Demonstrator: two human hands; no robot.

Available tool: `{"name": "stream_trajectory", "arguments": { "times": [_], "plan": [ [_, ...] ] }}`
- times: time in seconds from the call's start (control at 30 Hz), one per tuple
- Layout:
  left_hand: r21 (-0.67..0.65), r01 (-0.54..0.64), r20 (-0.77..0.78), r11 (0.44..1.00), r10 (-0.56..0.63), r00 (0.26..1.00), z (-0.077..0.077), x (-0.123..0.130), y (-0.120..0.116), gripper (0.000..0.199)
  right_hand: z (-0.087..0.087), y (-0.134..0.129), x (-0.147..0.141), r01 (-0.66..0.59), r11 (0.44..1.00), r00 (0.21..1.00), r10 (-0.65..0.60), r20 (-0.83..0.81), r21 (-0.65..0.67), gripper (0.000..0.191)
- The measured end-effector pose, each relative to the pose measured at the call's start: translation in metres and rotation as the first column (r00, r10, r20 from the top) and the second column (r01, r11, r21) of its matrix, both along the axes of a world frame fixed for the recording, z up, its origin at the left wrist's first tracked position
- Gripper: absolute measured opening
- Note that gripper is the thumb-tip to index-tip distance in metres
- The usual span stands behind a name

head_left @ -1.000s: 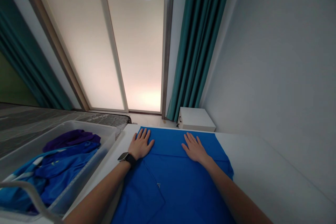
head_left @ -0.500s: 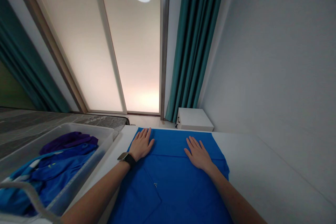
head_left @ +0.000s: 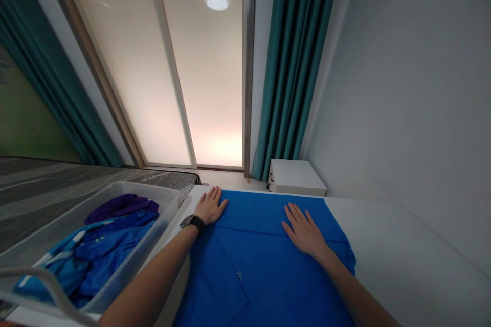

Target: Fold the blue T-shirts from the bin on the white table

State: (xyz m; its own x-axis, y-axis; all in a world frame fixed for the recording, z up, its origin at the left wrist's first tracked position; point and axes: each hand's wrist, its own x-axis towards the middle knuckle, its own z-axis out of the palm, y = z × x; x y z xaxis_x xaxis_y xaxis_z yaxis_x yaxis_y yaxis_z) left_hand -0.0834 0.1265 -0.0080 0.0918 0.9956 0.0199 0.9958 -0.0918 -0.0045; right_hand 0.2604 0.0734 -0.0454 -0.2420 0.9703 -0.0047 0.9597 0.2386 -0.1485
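A blue garment [head_left: 261, 255] lies spread over a white table [head_left: 391, 255], its far part crossed by a straight fold line and a small light mark near its middle. My left hand [head_left: 210, 206] rests flat at the garment's far left corner, fingers spread, with a dark watch on the wrist. On the far right part of the cloth my right hand [head_left: 304, 230] lies palm down, its fingers apart. Neither hand grips the fabric.
At the left, a translucent bin [head_left: 169, 195] holds blue and purple clothes [head_left: 111, 250]. A pale curved bar [head_left: 53, 283] crosses the lower left corner. Beyond the table's far edge stands a small white cabinet [head_left: 295, 174], near a green curtain [head_left: 299, 71].
The view has turned slightly left, so the scene sits further right. My right hand has shifted slightly rightward on the cloth; my left hand is now nearer the garment's left edge.
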Motion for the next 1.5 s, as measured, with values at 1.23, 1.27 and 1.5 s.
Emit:
{"name": "stream_trajectory", "arguments": {
  "times": [1.23, 1.27, 1.5],
  "plan": [
    [0.272, 0.450, 0.143, 0.851, -0.498, 0.856, -0.003, 0.161, -0.032, 0.032, 0.010, -0.005, -0.002, -0.009, 1.000, 0.991, 0.013, -0.130, 0.027, 0.064],
    [0.277, 0.451, 0.139, 0.848, -0.500, 0.855, -0.003, 0.161, -0.033, 0.032, 0.011, -0.004, -0.001, -0.010, 1.000, 0.989, 0.012, -0.150, 0.018, 0.063],
    [0.278, 0.459, 0.130, 0.844, -0.506, 0.852, -0.003, 0.160, -0.032, 0.032, 0.025, 0.023, 0.041, 0.312, 0.947, 0.906, -0.273, -0.324, 0.073, 0.044]
  ]
}}
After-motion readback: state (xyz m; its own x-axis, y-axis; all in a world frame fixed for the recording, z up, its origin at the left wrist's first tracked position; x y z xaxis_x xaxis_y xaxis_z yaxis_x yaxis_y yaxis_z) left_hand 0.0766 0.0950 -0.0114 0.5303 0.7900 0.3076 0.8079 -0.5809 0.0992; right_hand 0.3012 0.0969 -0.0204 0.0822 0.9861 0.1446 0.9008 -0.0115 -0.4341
